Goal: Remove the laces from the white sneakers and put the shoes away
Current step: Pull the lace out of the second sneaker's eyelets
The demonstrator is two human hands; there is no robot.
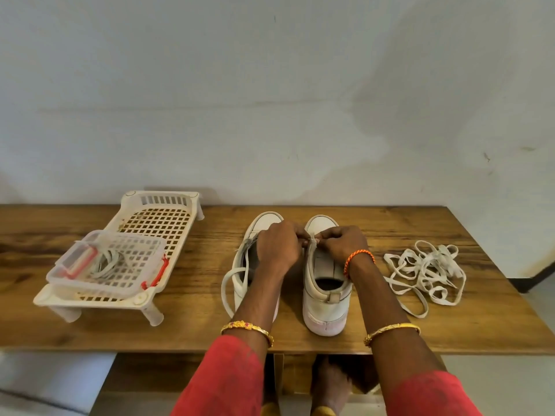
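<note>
At 6 o'clock, nearest, two forearms in red sleeves reach forward, each with a gold bangle. On the table just beyond stand two white sneakers side by side, heels toward the person. The right sneaker has its heel near the table edge. The left sneaker is partly hidden by the left arm; a lace loops out of it on its left side. A little farther, both hands meet over the right sneaker's tongue. The left hand and the right hand have curled fingers and pinch a short lace end between them. At 3 o'clock a loose lace pile lies on the table. At 9 o'clock a white rack stands, carrying a clear box.
</note>
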